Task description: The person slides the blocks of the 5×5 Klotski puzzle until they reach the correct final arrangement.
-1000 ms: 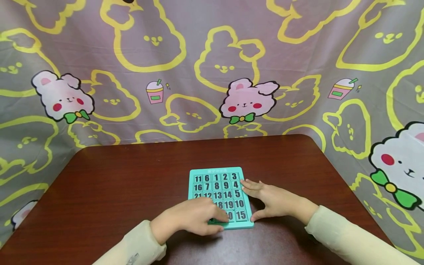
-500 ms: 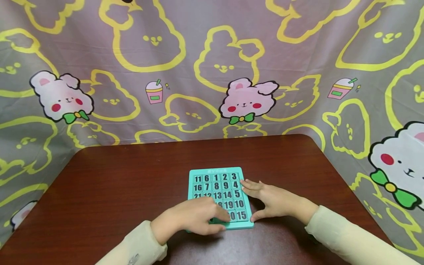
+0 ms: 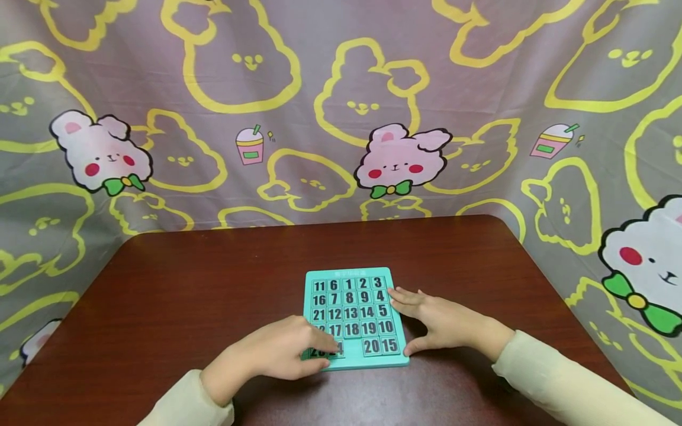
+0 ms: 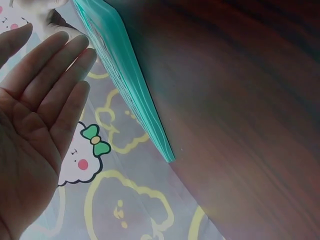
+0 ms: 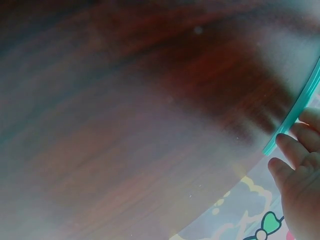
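A turquoise number slide puzzle (image 3: 354, 355) lies flat on the table, its dark-numbered tiles in rows. The bottom row has a bare slot between the 24 tile (image 3: 339, 349) and the 20 tile (image 3: 371, 346). My left hand (image 3: 277, 352) reaches over the lower left corner, a fingertip at the 24 tile and the thumb by the bottom rim. It covers part of the tiles there. In the left wrist view its fingers look nearly straight. Along the right rim rests my right hand (image 3: 447, 322), fingers extended at the upper side and thumb near the lower corner.
The dark red-brown table (image 3: 213, 284) extends round the puzzle on all sides. A grey-pink curtain (image 3: 298, 118) with yellow outlines and rabbit faces hangs behind the table and along both sides.
My left hand has moved left across the bottom row, from by the 20 tile to the 24 tile, uncovering the 17 and 18 tiles and the bare slot. The right hand stays put.
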### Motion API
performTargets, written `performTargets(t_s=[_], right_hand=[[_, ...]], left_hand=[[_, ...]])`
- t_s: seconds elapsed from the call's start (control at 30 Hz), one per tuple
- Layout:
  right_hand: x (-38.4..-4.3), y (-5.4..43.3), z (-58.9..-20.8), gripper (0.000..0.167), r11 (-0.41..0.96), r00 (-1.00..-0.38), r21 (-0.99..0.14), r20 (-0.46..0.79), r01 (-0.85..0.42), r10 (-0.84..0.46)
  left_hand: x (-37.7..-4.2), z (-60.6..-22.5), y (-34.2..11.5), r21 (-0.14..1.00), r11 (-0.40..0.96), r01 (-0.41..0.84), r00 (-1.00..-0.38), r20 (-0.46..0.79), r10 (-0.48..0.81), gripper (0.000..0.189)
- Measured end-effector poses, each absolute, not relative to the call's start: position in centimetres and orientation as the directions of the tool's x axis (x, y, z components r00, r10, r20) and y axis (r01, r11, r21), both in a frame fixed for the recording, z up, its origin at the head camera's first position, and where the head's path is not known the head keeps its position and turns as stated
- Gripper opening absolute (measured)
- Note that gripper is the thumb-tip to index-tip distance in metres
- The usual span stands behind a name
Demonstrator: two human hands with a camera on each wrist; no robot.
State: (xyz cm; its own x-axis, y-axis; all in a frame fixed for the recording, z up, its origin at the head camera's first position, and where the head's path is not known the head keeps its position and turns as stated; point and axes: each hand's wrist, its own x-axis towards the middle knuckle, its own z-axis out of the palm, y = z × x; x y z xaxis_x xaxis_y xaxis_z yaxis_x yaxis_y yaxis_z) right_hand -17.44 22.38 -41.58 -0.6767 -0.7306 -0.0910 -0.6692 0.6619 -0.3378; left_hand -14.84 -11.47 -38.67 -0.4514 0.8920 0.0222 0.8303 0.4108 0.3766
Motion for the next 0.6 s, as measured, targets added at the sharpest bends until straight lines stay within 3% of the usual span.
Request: performTargets(t_s=[0.4,0.6], right_hand=[[-17.5,22.4,-41.56,0.1,0.659,-0.675,-0.339,-0.089,-0.671,-0.733],[-17.49,22.4,-41.57,0.1,0.661,-0.677,-0.34,-0.091,-0.669,-0.731]], left_hand=[[-14.46,-39.0,-11.52,0.344,0.363,0.866,-0.412,0.078,0.908,0.023],[-14.59,-38.97,-10.82,0.366,0.373,0.853,-0.415,0.042,0.909,0.024]])
